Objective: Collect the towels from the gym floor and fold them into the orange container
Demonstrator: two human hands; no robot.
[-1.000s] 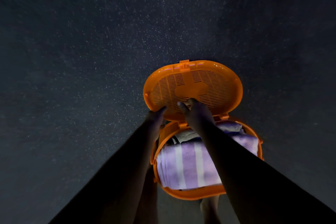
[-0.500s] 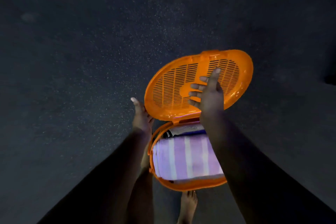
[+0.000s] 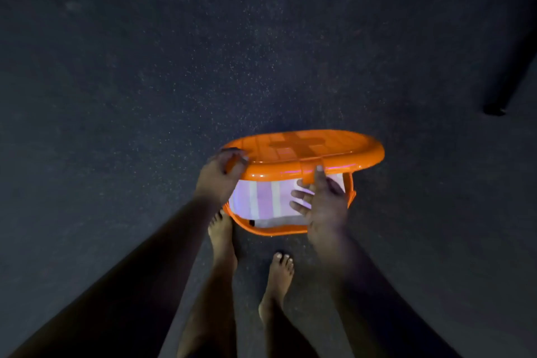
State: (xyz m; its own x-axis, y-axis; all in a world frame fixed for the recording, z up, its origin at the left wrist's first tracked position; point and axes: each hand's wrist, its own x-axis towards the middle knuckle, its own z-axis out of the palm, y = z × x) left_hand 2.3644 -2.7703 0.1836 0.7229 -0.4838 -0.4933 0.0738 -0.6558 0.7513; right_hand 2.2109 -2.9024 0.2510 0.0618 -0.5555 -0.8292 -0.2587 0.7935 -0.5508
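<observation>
- Lid is now swinging down over the container; 0.5 s ago it was standing nearly upright with its slatted underside facing the camera. Now its top face is showing, motion-blurred, with a gap left at the near edge.
- Left hand is gripping the lid's left rim, fingers curling over the edge. Earlier it was beside the container's left rim, thumb raised.
- Right hand is hovering over the container's right side, fingers spread and loose; one fingertip is touching the lid's front latch. Earlier it was flat against the lid's underside.
- Striped towel, purple and white, is lying folded inside the container, visible through the gap.
- Container is sitting on the dark speckled floor, just ahead of two bare feet.
- A dark leg is now showing at far right.
</observation>
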